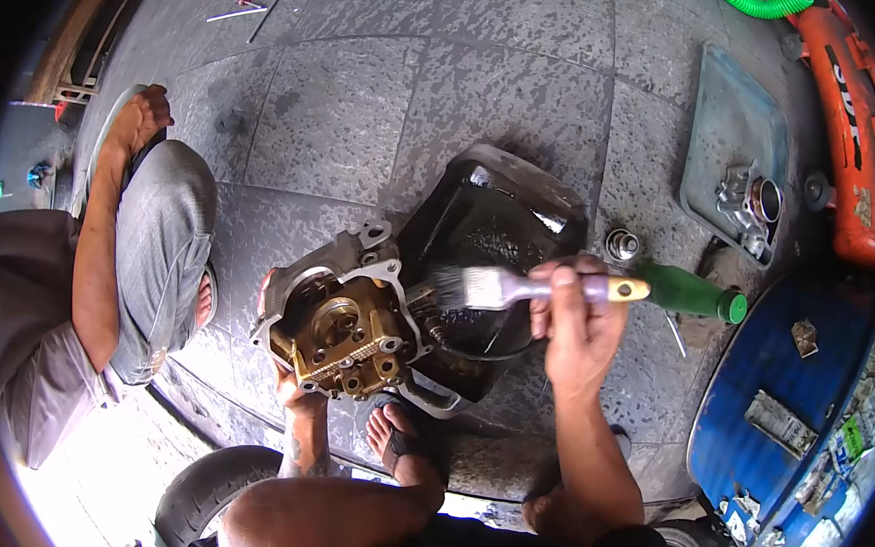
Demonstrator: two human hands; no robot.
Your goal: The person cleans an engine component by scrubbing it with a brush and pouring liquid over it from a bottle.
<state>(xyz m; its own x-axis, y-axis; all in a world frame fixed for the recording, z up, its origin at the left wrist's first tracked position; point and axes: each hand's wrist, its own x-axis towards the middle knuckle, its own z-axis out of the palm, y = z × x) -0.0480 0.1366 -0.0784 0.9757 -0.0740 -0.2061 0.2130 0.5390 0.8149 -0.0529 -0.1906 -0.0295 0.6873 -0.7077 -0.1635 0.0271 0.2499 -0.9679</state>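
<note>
My left hand (300, 393) grips an engine cylinder head (340, 318) from below and behind, and most of its fingers are hidden by the metal. The cylinder head is tilted so its oily, golden-brown inside faces up. In my right hand (582, 333) is a paintbrush (487, 288), held by its purple and yellow handle. The dark bristles point left, over a black pan (547, 195), and sit a little right of the cylinder head without clearly touching it. The pan looks wet and dark inside, and the cylinder head covers part of its left side.
Right of the pan are a small metal part (622, 245) and a green bottle (692, 293) lying down. A grey tray (707, 120) holds metal parts. A blue drum (763, 364) and an orange tank (846, 138) line the right side. Another person (164, 247) squats at left.
</note>
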